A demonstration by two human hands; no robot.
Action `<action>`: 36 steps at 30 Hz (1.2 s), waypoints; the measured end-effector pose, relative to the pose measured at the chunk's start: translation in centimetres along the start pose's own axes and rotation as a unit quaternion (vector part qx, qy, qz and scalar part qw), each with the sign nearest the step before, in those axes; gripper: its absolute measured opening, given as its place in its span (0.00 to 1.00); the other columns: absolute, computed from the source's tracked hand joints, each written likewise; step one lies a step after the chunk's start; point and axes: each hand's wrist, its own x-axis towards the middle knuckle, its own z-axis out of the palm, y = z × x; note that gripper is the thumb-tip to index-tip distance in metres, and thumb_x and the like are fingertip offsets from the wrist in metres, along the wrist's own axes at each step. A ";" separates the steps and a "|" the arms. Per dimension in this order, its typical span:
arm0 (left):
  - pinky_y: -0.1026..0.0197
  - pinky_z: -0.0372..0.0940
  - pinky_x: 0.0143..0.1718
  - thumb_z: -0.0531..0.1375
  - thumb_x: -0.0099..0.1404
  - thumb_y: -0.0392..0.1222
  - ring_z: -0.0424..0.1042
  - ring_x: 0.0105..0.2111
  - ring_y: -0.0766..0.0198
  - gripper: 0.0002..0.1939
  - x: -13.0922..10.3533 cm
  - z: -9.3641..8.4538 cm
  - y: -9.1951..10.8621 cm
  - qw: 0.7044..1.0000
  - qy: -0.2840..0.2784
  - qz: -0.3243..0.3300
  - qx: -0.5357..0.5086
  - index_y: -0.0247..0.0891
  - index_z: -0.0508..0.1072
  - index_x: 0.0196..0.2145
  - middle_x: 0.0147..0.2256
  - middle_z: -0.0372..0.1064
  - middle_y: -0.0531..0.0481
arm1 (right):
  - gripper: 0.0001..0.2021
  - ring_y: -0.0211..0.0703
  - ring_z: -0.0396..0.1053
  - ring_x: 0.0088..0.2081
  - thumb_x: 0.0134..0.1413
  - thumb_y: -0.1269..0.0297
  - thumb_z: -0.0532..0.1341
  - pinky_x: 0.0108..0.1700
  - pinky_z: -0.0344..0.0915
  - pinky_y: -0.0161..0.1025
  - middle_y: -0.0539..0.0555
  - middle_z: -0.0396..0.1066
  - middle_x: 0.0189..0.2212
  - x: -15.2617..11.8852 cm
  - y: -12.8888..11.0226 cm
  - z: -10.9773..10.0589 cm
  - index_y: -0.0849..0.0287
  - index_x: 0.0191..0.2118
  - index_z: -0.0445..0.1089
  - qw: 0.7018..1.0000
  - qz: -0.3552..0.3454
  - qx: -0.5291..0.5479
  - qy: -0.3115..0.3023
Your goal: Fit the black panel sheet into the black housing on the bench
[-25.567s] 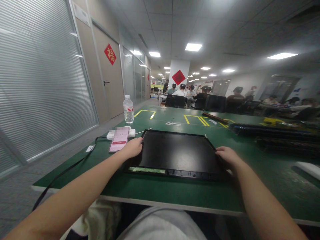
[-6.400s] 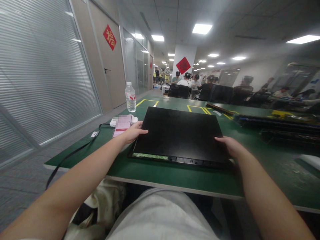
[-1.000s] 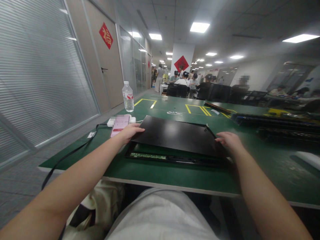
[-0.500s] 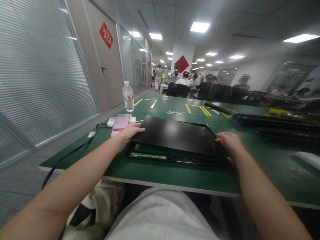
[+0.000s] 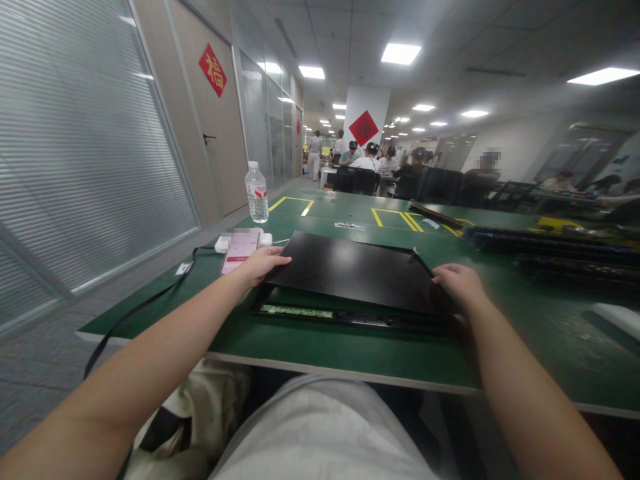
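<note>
A glossy black screen panel (image 5: pixel 350 267) lies tilted over a black frame (image 5: pixel 395 322), its near edge raised above the frame's front side. Along that front side shows a green circuit board strip (image 5: pixel 297 311). My left hand (image 5: pixel 265 265) grips the panel's left edge, thumb on top and fingers partly hidden beneath. At the opposite side, my right hand (image 5: pixel 460 283) is closed with its fingertips at the panel's right edge, close to the frame's side. Most of the frame is hidden under the panel.
On the green table (image 5: pixel 340 357), a phone (image 5: pixel 240 253) lies beside my left hand, with a water bottle (image 5: pixel 257 193) behind it. Dark frame parts (image 5: pixel 550 250) lie at the right, near a white object (image 5: pixel 617 323). A black strap (image 5: pixel 145 307) hangs over the left edge.
Both hands and the panel stay almost where they were; the right fingertips have shifted very slightly. In the background, a walking person has moved a little.
</note>
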 end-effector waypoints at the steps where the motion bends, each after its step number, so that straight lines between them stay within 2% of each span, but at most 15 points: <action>1: 0.58 0.71 0.31 0.73 0.41 0.36 0.78 0.30 0.55 0.19 0.0 0.0 0.0 1.000 -0.001 0.001 0.000 0.36 0.80 0.34 0.32 0.81 0.45 | 0.11 0.47 0.73 0.31 0.47 0.58 0.62 0.31 0.64 0.39 0.56 0.79 0.30 -0.1 -0.1 0.0 0.57 0.35 0.77 1.000 -0.002 -0.006 -0.001; 8: 0.58 0.70 0.29 0.74 0.37 0.40 0.78 0.28 0.55 0.24 0.3 -0.3 -0.3 1.000 0.001 0.015 0.016 0.35 0.80 0.36 0.32 0.80 0.44 | 0.10 0.46 0.73 0.29 0.46 0.61 0.63 0.30 0.64 0.37 0.55 0.79 0.29 -0.6 -0.7 -0.2 0.56 0.35 0.78 0.999 -0.004 -0.043 0.000; 14: 0.56 0.69 0.32 0.75 0.35 0.41 0.77 0.29 0.54 0.26 0.3 -0.2 -0.4 0.999 0.013 0.025 0.029 0.34 0.80 0.36 0.32 0.80 0.44 | 0.08 0.46 0.73 0.30 0.46 0.62 0.63 0.31 0.64 0.38 0.55 0.78 0.28 -1.0 -1.2 -0.3 0.56 0.33 0.78 0.998 -0.020 -0.061 0.005; 36: 0.57 0.69 0.31 0.74 0.35 0.41 0.77 0.28 0.55 0.25 0.4 -0.3 -0.5 0.998 0.019 0.034 0.043 0.33 0.78 0.34 0.30 0.79 0.45 | 0.09 0.45 0.72 0.28 0.46 0.60 0.62 0.27 0.61 0.36 0.55 0.79 0.29 -0.9 -0.8 -0.4 0.55 0.32 0.78 0.998 -0.018 -0.060 -0.003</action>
